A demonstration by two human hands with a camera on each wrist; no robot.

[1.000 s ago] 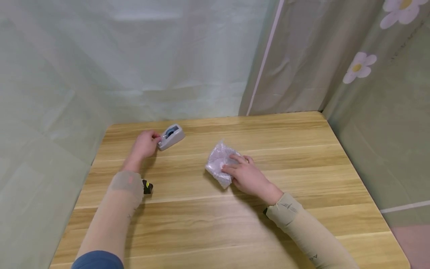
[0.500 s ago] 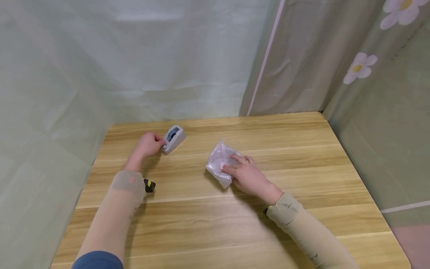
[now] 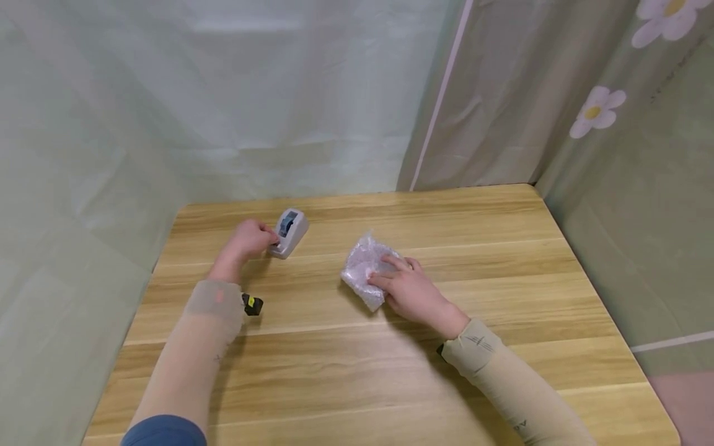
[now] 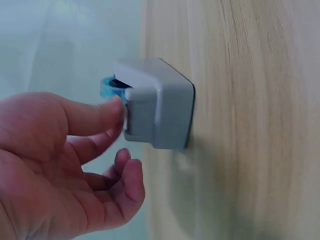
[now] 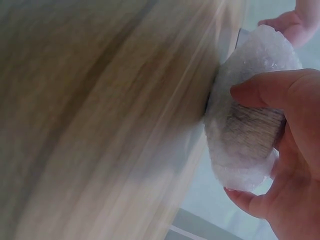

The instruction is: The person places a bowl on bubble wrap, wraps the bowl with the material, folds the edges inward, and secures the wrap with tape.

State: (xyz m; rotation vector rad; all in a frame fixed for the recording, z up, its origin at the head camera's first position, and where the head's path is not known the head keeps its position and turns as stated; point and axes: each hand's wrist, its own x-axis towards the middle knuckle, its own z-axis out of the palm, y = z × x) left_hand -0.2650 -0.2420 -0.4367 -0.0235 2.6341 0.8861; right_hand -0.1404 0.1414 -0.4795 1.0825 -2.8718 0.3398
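Toward the table's back left, a grey tape dispenser [image 3: 294, 236] with a blue tape roll [image 3: 287, 223] stands on the table. My left hand [image 3: 250, 239] is at its front end; thumb and index finger pinch at the cutter edge, where the clear tape's end is mostly hidden by the fingers. In the left wrist view, the other fingers curl loosely below the dispenser [image 4: 165, 105]. Near the middle, my right hand [image 3: 417, 293] holds a bubble-wrapped package [image 3: 359, 267], fingers spread over its top. The right wrist view shows the thumb along its side and something greyish, streaked through the wrap [image 5: 252, 127].
The wood-grain table [image 3: 357, 384] ends at a back edge against pale green curtains [image 3: 301, 111]. More curtain [image 3: 647, 248] with flower prints hangs on the right. A small black device [image 3: 253, 305] sits at the left wrist.
My left hand has shifted slightly right, and the dispenser has turned, its front end swinging toward me and rightward. The right hand and the bubble-wrapped package have stayed in place.
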